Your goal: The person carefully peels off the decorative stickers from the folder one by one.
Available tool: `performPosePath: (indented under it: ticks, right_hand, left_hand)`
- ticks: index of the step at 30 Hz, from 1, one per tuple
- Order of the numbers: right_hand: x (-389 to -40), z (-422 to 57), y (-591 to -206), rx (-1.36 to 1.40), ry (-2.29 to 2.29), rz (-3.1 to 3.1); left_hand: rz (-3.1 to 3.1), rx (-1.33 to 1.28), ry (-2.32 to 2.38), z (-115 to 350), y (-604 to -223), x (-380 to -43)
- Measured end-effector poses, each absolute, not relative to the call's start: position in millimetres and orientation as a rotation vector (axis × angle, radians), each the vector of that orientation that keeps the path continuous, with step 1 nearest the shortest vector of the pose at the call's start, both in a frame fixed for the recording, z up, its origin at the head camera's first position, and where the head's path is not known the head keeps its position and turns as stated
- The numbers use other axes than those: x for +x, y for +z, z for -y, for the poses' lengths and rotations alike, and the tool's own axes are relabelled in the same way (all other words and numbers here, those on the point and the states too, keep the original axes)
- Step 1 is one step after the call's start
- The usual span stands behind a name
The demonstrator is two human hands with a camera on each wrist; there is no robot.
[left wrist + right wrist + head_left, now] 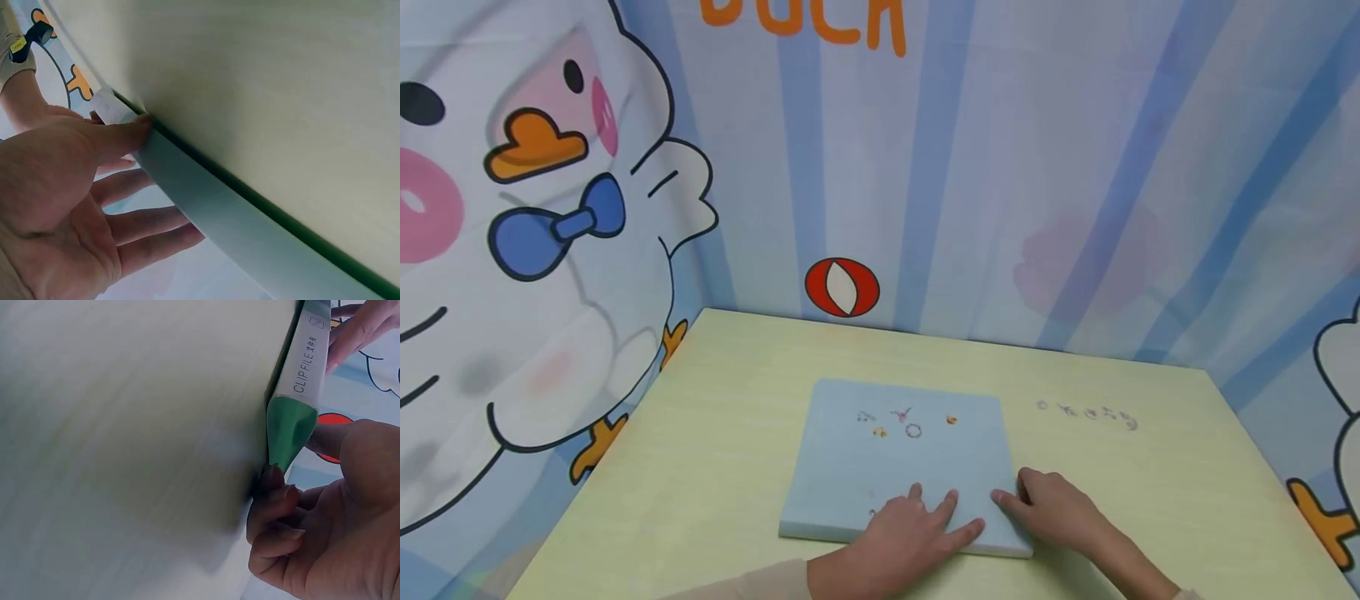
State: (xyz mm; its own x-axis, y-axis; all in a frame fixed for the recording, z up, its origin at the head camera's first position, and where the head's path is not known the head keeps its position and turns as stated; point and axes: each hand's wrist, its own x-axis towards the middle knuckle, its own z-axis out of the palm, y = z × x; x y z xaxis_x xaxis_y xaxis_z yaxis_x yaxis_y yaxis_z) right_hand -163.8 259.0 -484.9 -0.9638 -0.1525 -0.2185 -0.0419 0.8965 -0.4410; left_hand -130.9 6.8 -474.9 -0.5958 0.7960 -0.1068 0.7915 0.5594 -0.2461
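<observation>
A light-blue clip file (842, 467) lies flat on the table in the head view, small printed figures on its cover. My left hand (917, 537) rests on its near part with straight, spread fingers; in the left wrist view the thumb touches the pale side edge (237, 231). At the near right corner my right hand (1060, 512) pinches the file, thumb on the cover and fingers curled at the side. The right wrist view shows these fingertips by the file's green end (290, 431), below a white label (306, 362) reading CLIPFILE.
The pale yellow table (730, 417) carries faint purple marks (1090, 412) to the right of the file. A printed cloth backdrop (872, 167) with ducks and a red ball stands behind the table and along its sides.
</observation>
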Motion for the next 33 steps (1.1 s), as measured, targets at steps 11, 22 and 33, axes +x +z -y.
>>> performPosePath:
  ticks: [11,22,33]
  right_hand:
    - [-143,-229,-461,-0.372,-0.056,-3.192]
    - [-107,-179,-464,-1.269,-0.102,-2.746]
    - [-102,-180,-464,-1.24,-0.005,-2.61]
  left_hand:
    - [3.021,-1.357,-0.07,13,-439,-174]
    - [3.207,-1.207,-0.213,57,-440,-275]
    - [3.29,-0.987,-0.037,84,-478,-267]
